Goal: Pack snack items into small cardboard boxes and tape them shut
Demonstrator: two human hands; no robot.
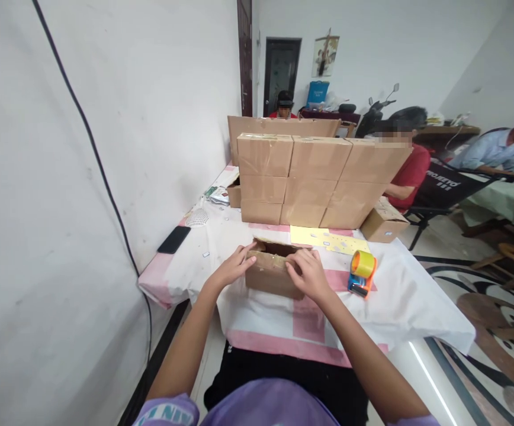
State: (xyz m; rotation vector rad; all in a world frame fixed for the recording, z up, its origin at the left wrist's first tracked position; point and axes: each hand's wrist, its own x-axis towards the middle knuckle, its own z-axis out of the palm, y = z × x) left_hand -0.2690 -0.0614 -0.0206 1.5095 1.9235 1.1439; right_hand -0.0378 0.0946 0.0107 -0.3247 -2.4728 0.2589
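Note:
A small brown cardboard box [272, 278] stands on the table in front of me, its top open and its inside dark. My left hand [238, 263] grips the box's left end, the fingers at the upper edge and the thumb on the near side. At the right end my right hand [307, 269] holds the rim, with its fingers bent over the edge. To the right of the box lies a tape dispenser [362, 275] with a yellow roll in an orange and blue frame. Behind the box is a yellow sheet [328, 238] with small bits on it.
Stacked cardboard boxes [310, 180] form a wall across the table. Another carton [384, 222] stands at its right end. A black phone [174, 239] and a white perforated object [197, 218] lie at left by the wall. A person in red [414, 177] sits behind the stack.

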